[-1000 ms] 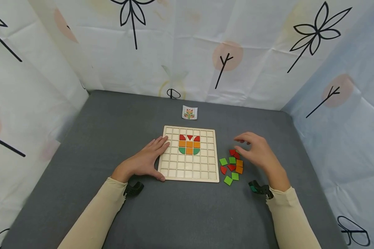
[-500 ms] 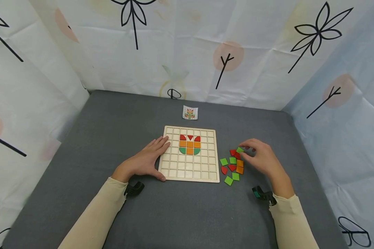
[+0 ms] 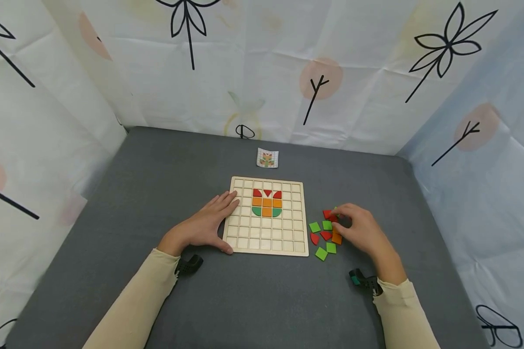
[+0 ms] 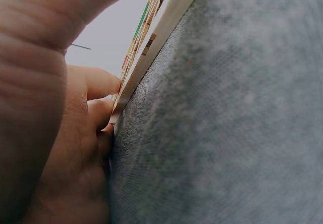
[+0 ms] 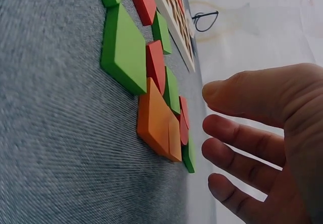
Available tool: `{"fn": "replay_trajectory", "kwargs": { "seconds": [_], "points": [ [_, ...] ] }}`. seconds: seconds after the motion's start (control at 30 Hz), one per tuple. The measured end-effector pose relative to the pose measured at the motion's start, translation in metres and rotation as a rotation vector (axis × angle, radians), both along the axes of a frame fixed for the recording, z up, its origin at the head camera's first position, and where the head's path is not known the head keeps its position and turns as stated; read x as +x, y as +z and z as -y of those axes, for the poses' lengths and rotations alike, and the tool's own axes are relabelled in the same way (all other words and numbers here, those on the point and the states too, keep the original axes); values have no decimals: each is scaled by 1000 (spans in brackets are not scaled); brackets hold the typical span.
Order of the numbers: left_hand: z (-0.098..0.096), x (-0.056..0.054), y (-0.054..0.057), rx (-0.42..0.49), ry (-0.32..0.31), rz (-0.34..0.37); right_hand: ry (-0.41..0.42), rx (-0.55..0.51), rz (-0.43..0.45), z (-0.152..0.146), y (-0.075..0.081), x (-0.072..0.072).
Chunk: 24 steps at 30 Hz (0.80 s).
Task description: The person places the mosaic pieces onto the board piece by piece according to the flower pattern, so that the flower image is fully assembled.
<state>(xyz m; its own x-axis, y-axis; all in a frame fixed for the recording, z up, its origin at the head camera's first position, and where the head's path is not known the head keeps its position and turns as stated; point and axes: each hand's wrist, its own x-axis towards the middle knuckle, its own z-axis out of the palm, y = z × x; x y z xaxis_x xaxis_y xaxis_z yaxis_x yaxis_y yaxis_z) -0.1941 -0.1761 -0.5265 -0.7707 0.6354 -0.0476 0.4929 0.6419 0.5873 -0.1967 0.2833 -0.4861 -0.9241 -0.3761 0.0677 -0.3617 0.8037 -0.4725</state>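
In the head view my left hand point(image 3: 207, 225) rests along the left side of a pale wooden grid board point(image 3: 265, 235), fingers spread, thumb at the near left corner. The left wrist view shows fingertips against the board's edge point(image 4: 146, 57). Red, orange and green tiles form a small tulip-like pattern in the board's upper middle. My right hand point(image 3: 360, 228) hovers over loose tiles right of the board, close above orange tiles point(image 3: 336, 239). From the right wrist, its thumb and fingers are apart and bent, with nothing between them; orange tiles point(image 5: 160, 123) lie beyond.
Several green tiles point(image 3: 321, 254) and red tiles point(image 3: 315, 239) lie scattered by the board's right edge. Behind the board lies a small pattern card point(image 3: 268, 158). The grey table point(image 3: 244, 300) is backed by printed white cloth point(image 3: 266, 58).
My right hand came down to the far end of the loose tiles, by a green one, then shifted slightly nearer, over the orange tiles. The left hand stays on the board.
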Motion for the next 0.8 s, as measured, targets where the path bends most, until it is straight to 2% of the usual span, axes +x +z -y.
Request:
{"fn": "replay_trajectory", "kwargs": {
  "seconds": [0.8],
  "points": [
    [-1, -1, 0, 1, -2, 6, 5, 93, 15, 5, -10, 0]
  ]
}}
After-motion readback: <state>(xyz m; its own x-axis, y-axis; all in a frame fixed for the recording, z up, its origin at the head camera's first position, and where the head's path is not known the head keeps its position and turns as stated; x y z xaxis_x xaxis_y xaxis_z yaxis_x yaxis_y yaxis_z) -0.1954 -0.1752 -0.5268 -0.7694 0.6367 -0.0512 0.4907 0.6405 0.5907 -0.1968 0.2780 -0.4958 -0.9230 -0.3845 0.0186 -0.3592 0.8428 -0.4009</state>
